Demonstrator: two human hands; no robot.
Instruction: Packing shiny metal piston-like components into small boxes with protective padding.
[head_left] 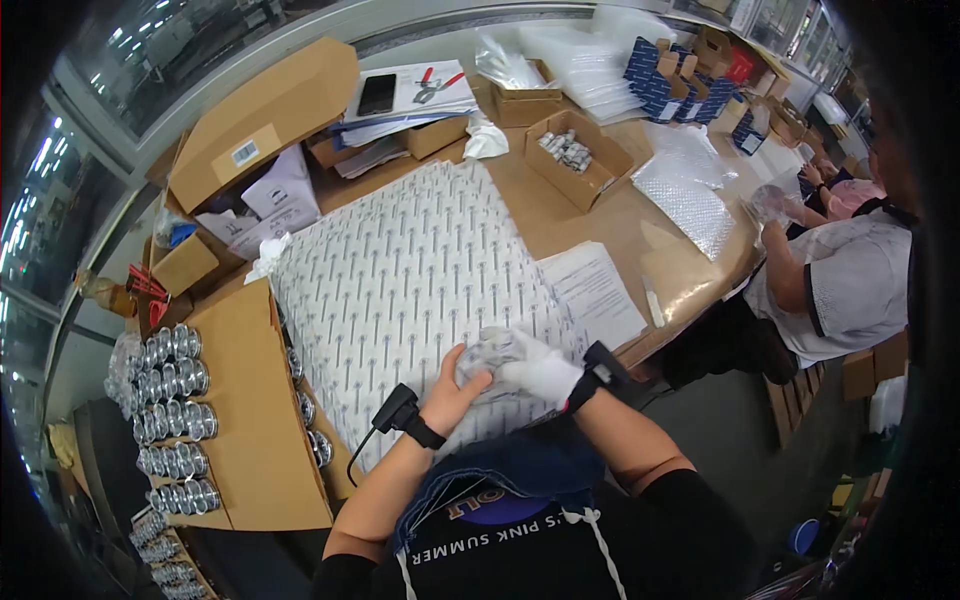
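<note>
Both hands meet over the near part of a thick pad covered in white patterned paper [400,250]. Between them is a small object in clear plastic wrap [487,354], shiny and partly hidden by my fingers; its kind cannot be made out. My left hand [453,398] is bare, its thumb and fingers closed on the near left side of the wrap. A white glove covers my right hand [540,371], whose fingers curl over the object from the right. Each wrist wears a strapped black device, with a cable hanging from the left one.
Shiny metal ring-shaped parts [178,422] stand in rows beside a cardboard sheet [250,400] at left. Beyond lie an open box of small parts [566,152], pliers [432,88], a phone [377,94] and bubble wrap [690,190]. A co-worker [850,265] is at the right.
</note>
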